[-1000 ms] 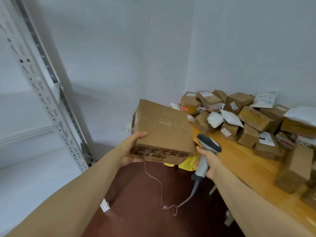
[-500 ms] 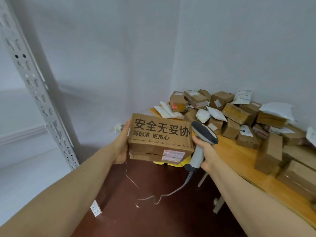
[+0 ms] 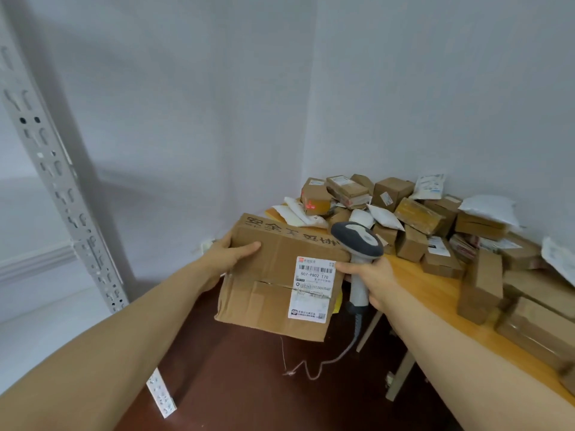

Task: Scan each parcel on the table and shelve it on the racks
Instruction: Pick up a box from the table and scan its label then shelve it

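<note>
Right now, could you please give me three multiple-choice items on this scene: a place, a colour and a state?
1. Where on the held box is the white label?
A) camera-facing side, right part
B) underside
C) far side
2. What colour is the floor?
A) grey
B) dark red
C) green
3. What does the right hand grip?
A) nothing
B) a pen
C) the scanner
Answers: A, its barcode faces the camera; B, dark red shows below the box; C, it wraps the scanner's handle.

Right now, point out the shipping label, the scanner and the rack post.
shipping label (image 3: 312, 289): head view, middle of the white sticker.
scanner (image 3: 357, 244): head view, on its grey head.
rack post (image 3: 67, 197): head view, mid-height on the perforated metal.
</note>
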### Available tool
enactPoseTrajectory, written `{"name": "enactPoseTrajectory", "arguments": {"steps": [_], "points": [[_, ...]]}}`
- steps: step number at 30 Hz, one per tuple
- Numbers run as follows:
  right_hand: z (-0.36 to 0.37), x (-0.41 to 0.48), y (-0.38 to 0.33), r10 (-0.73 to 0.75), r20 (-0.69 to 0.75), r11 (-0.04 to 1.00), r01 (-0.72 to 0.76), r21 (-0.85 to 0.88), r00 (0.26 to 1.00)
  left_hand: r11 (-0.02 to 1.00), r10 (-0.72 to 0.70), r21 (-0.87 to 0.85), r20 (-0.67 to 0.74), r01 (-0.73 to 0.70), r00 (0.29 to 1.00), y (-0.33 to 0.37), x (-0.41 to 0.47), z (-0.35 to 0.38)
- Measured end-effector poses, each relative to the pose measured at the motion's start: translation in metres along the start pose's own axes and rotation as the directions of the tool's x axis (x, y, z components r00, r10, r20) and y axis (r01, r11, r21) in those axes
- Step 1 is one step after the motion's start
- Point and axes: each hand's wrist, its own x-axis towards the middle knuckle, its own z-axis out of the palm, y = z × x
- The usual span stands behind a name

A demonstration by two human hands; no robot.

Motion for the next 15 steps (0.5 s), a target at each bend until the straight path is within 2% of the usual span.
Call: {"name": "enactPoseTrajectory", "arguments": {"steps": [2,4,7,9,12,15], "points": [[0.002,0.004,0.001,-0.021,-0.07,0.999,0.023,0.027,0.997,0.999,0.036,-0.034,-0.046,-0.037,0.998,0.009,0.001,0.0],[0.0,0.006,0.002,-0.009,-0.116,0.993,0.023,0.114,0.993,0.995,0.082,-0.046,-0.027,-0.083,0.996,0.02,0.002,-0.001],[-0.008,0.009,0.011,0.084,-0.186,0.969,-0.037,0.246,0.979,0.964,0.123,0.229,0.061,-0.133,0.991,0.035,0.004,-0.001],[-0.012,0.011,0.015,0.149,-0.186,0.945,-0.085,0.315,0.971,0.945,0.092,0.298,0.156,-0.136,0.983,0.048,0.0,0.003],[-0.012,0.014,0.014,0.19,-0.163,0.923,-0.12,0.366,0.968,0.945,0.134,0.274,0.169,-0.177,0.976,0.051,0.0,0.005],[-0.003,0.017,0.006,0.171,-0.065,0.918,-0.135,0.374,0.983,0.986,0.154,0.063,0.039,-0.156,0.987,0.045,-0.005,-0.009]]}}
